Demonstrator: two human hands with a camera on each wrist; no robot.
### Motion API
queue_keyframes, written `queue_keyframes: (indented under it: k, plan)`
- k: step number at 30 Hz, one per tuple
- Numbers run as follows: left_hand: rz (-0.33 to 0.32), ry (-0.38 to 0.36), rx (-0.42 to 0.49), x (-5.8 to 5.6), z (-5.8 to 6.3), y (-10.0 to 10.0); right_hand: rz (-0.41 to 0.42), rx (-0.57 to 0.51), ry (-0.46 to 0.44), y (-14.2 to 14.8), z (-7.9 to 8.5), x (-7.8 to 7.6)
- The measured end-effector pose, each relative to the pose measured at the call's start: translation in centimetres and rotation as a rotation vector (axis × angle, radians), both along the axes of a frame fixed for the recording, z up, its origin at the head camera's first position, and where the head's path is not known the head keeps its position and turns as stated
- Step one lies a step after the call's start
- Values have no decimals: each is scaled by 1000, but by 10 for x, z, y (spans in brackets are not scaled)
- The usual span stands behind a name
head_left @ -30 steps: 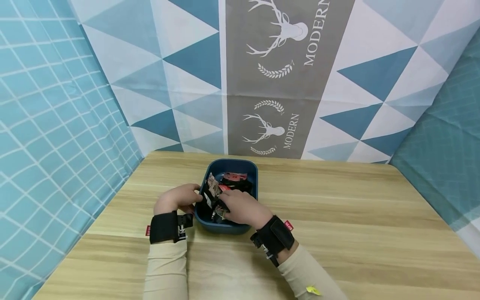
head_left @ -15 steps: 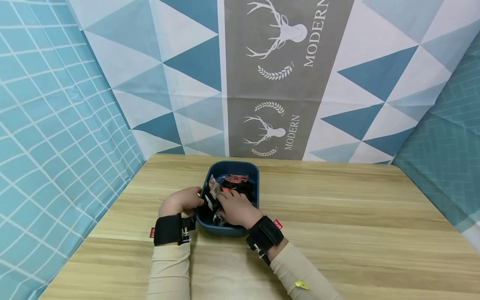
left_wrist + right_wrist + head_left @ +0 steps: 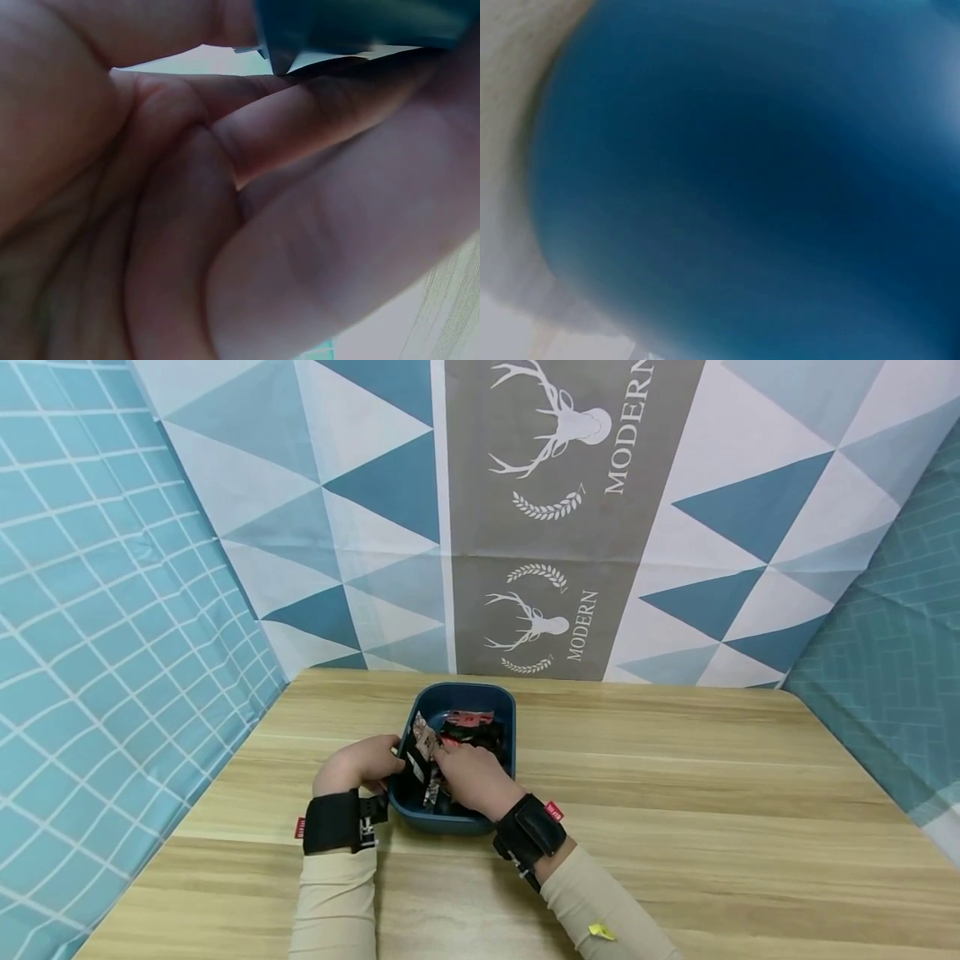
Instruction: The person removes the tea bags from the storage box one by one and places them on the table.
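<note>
A deep blue bin (image 3: 453, 825) on the wooden table holds several small packets. At its left side my left hand (image 3: 363, 762) grips the rim; the left wrist view has the fingers curled under the blue bin wall (image 3: 367, 22). Just inside that side, a tan printed packet (image 3: 424, 737) leans upright, beside a black packet (image 3: 415, 764) with a white patch. My right hand (image 3: 476, 779) reaches down into the bin, its fingertips against the tan packet and partly hidden among the contents. In the right wrist view the bin wall (image 3: 742, 187) fills the picture, blurred.
Farther back in the bin lie a red packet (image 3: 471, 718) and dark packets (image 3: 487, 735). The light wooden table (image 3: 675, 793) extends to both sides. Behind it hangs a patterned cloth (image 3: 525, 527); a blue tiled-pattern cloth (image 3: 112, 610) stands along the left.
My right hand has shifted slightly away from me and left inside the bin, from the dark packets near the front to the tan packet. My left hand stays at the rim.
</note>
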State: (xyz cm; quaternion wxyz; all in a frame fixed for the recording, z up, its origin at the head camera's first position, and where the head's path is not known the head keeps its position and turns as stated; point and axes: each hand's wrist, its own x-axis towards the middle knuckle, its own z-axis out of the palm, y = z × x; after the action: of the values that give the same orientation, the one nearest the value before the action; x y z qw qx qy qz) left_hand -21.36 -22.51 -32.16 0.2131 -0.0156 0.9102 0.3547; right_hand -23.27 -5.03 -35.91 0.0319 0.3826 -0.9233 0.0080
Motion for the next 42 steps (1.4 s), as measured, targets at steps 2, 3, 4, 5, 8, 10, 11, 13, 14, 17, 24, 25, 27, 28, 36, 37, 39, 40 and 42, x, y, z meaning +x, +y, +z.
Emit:
queue_keyframes:
  k: [2,3,4,5,8,10,11,13,14,17,24,25,27,28,36,37,39,40,42]
  plan:
    - [-6,4,-5,0,1,0,4,-11,50,2,2,1]
    - [-9,8,-11,0,1,1,7,-23,69,4,3,1]
    - [-11,13,-15,0,2,1,10,-34,89,5,4,1]
    - [-13,18,-20,0,2,1,14,-49,105,6,4,1]
    - [-18,27,-21,0,2,0,24,-89,140,10,6,1]
    - [-19,24,-9,1,2,0,24,-109,149,12,7,1]
    - [-20,21,-3,1,2,0,22,-120,152,14,7,1]
    - [-20,18,9,2,0,0,15,-154,150,16,8,2]
    - [-20,19,11,2,0,-1,8,-177,142,17,9,2]
    - [-22,28,14,3,-1,-1,-15,-252,116,20,12,3]
    - [-24,32,12,3,0,-2,-19,-338,53,27,19,4]
    - [-26,32,10,3,0,-2,-11,-354,48,27,20,4]
    - [-30,34,5,3,0,-2,2,-391,45,28,22,4]
    - [-33,34,4,3,0,-2,5,-412,42,28,23,4]
    - [-28,23,11,3,2,-4,-27,-533,-33,29,37,13]
    - [-27,21,11,3,2,-4,-33,-525,-18,29,38,14]
    - [-27,18,12,2,1,-4,-42,-515,16,30,41,15]
    - [-27,18,12,2,1,-4,-42,-516,35,31,42,16]
    - [-27,16,15,2,0,-4,-38,-516,75,33,46,17]
